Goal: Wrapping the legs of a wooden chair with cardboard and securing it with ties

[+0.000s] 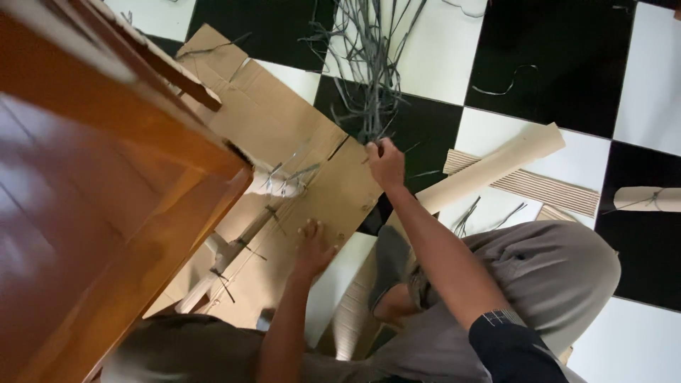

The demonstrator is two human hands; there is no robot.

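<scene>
— Head view: what was held by the right hand (386,164)?

— A bundle of grey strips (369,64) was gripped at its lower end, the fingers closed around it. The bundle was spread upward over the black-and-white tiled floor (546,64), with its loose ends fanned out above the hand.

— And the left hand (312,252)?

— It was laid palm down on the flattened cardboard sheet (284,135), fingers slightly apart, nothing being clasped. Just beside it, pale sticks (234,248) bound with dark ties were seen lying on the cardboard, near the corner of an orange-brown wooden cabinet (92,191).

— What else was noted around the person?

— A rolled cardboard tube (496,167) was laid across the tiles to the right of the forearm, with a strip of corrugated card (532,186) under it. A second, smaller roll (647,198) was seen at the right edge, a tie around it. A few stray grey strips (507,84) were scattered on the dark tile — well apart from the bundle. Grey trousers (553,276) were worn, the knee bent.
</scene>
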